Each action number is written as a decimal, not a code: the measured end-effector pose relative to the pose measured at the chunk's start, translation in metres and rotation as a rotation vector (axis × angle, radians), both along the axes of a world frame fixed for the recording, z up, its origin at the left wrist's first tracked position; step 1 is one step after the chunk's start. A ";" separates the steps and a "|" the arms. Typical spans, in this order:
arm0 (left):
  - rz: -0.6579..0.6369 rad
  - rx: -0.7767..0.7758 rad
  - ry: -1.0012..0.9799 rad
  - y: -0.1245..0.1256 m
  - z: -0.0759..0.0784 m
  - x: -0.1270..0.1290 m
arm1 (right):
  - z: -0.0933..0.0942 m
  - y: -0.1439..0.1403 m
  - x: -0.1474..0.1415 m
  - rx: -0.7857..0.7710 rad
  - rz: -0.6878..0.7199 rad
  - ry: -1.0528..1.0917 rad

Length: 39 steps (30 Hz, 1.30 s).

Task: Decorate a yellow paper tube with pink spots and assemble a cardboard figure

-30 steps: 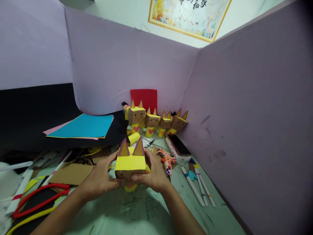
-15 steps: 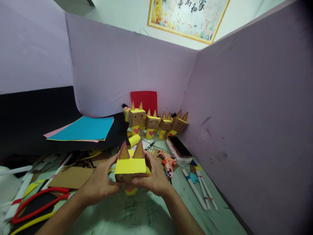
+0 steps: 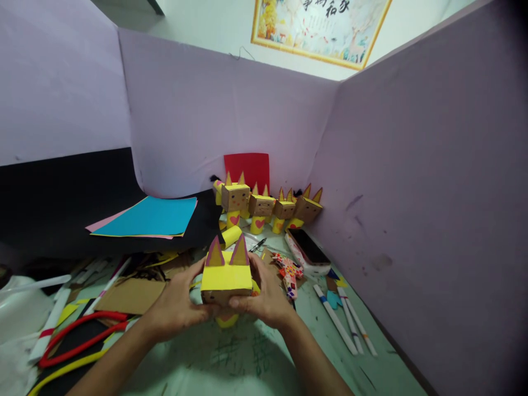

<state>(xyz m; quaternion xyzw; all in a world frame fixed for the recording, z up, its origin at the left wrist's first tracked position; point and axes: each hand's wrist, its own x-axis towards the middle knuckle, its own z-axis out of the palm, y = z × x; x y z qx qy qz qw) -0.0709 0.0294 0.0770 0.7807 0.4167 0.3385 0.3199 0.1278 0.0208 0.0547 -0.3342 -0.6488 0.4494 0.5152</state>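
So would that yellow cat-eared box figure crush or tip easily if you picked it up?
Probably light: the box figure looks like folded card. Likely crushable, so both hands, left hand and right hand, cradle its sides. Its big head over a narrow yellow base suggests it tips easily.

Both forearms reach forward and converge, left hand [image 3: 175, 305] and right hand [image 3: 268, 297] cupped inward, fingertips nearly meeting.
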 end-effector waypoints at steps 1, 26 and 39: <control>-0.001 0.000 0.001 0.000 0.000 0.000 | 0.000 0.000 0.000 0.003 -0.004 -0.005; -0.044 -0.089 -0.148 0.006 -0.007 -0.004 | 0.035 0.076 0.025 -0.013 -0.470 -0.011; -0.118 -0.213 -0.220 0.003 0.002 0.000 | 0.077 0.195 -0.037 0.083 -0.937 -0.677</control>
